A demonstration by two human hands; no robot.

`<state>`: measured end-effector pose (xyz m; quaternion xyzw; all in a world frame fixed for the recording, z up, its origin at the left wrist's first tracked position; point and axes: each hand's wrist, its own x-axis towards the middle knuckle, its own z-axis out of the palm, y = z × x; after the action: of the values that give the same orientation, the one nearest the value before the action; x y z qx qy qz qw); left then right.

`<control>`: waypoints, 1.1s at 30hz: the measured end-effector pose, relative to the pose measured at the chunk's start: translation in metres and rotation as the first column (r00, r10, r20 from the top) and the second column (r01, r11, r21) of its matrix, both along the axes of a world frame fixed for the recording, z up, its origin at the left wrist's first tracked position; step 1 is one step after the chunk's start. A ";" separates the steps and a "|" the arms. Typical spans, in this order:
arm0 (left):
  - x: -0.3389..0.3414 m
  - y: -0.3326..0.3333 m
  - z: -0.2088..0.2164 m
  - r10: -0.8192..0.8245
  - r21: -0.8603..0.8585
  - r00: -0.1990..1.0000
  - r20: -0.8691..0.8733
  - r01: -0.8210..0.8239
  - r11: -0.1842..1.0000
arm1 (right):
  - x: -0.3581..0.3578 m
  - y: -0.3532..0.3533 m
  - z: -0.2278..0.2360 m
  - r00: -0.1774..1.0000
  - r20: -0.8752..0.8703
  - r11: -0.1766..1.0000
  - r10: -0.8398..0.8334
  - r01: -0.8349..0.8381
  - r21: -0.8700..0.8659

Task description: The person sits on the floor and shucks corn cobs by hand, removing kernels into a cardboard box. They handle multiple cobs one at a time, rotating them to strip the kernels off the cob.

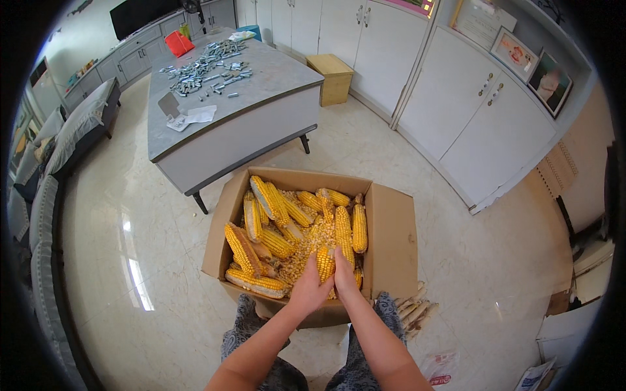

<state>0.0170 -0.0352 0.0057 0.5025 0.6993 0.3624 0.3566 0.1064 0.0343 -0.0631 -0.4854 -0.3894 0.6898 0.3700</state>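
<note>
Between my two hands is a dried yellow corn cob, held over the near part of an open cardboard box. My left hand wraps its left side and my right hand presses against its right side. Whole cobs lie around inside the box, among them a tilted corn cob at the left and an upright-lying corn cob at the right. Loose corn kernels cover the middle of the box. My palms hide the lower end of the held cob.
Pale stripped cobs lie on the floor to the right of the box. Beyond it stands a grey table bearing many metal bolts and a red bag. A wooden box stands by white cabinets. A sofa runs along the left.
</note>
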 end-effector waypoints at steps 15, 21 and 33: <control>-0.001 0.005 0.002 -0.017 -0.003 1.000 -0.002 0.017 1.000 | 0.004 0.008 0.016 0.999 0.041 0.998 -0.029 0.031 -0.057; -0.008 0.005 -0.008 0.023 -0.021 0.996 0.083 -0.022 1.000 | -0.006 0.002 0.041 0.991 0.098 0.995 0.089 -0.093 0.038; -0.014 0.004 -0.022 -0.009 0.047 0.969 0.247 -0.003 0.999 | 0.003 0.005 0.040 0.929 0.309 0.939 0.206 -0.276 0.204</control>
<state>0.0026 -0.0315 -0.0167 0.4626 0.6401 0.4378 0.4295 0.1098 0.0393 -0.0228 -0.4778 -0.5770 0.6007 0.2792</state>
